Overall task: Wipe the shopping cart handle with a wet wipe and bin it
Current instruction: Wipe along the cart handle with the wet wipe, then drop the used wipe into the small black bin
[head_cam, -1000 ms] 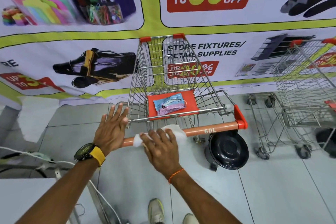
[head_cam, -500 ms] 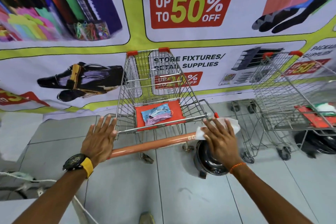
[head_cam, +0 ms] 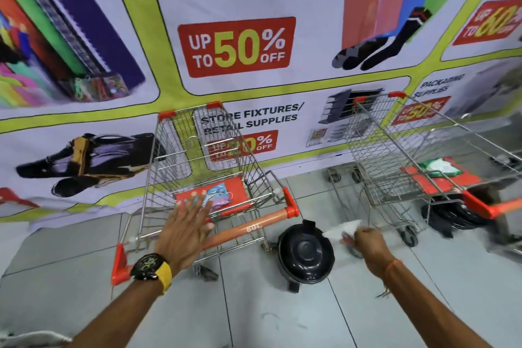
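Observation:
A wire shopping cart [head_cam: 197, 155] stands before me with an orange handle [head_cam: 254, 223] marked 60L. My left hand [head_cam: 186, 229], wearing a black and yellow watch, lies flat with fingers spread over the handle's left part. My right hand [head_cam: 364, 240] is off the handle, to the right of the cart, pinching a crumpled white wet wipe [head_cam: 341, 229]. The wipe hangs just right of and above a round black bin [head_cam: 305, 254] with a closed lid on the floor. A wipes packet [head_cam: 217, 195] lies on the cart's red seat.
A second wire cart [head_cam: 409, 150] stands to the right with a green-white packet [head_cam: 440, 167] on its red seat. A printed sale banner [head_cam: 237, 48] covers the wall behind. Grey floor tiles [head_cam: 268, 316] lie below; a white cable [head_cam: 31, 336] runs at the bottom left.
My right hand slid the wipe along the handle to its right end, then left it and moved right, beyond the bin. My left hand shifted right along the handle. The view tilted up.

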`<state>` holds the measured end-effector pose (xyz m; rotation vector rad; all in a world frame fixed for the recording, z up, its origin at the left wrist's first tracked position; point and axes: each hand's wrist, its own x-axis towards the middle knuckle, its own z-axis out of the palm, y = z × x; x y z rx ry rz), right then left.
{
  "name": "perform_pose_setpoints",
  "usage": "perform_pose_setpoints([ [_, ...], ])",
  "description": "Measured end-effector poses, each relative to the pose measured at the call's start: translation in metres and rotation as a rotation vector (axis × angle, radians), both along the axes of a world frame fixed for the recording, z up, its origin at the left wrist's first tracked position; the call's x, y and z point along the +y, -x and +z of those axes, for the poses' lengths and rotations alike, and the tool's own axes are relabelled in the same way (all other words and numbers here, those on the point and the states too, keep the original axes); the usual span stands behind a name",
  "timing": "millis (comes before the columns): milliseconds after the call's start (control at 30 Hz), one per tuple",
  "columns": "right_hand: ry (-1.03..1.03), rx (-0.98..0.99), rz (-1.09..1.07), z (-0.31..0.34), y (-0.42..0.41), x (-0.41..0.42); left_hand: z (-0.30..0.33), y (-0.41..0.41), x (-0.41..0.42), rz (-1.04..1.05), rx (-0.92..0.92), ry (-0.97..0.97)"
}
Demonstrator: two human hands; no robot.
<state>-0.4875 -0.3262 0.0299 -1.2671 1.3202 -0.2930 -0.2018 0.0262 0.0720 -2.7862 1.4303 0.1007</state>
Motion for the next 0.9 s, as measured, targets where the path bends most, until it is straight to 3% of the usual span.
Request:
perform_pose_setpoints([
  [133,-0.221,-0.219,-0.162,-0.014,0.002,-0.003,0.007,0.025,-0.076,-0.117,0.09,0.046],
  [533,0.174,0.008,-0.061,-0.012,0.0,-0.006,0.0,0.062,-0.221,-0.367,0.206,0.035],
  [800,-0.021,0.011,-0.196,-0.03,0.01,-0.004,-0.019,0.051,-0.255,-0.453,0.222,-0.003],
  [900,-0.005,0.048,-0.202,-0.031,0.013,-0.003,-0.022,0.05,-0.255,-0.44,0.253,0.029],
])
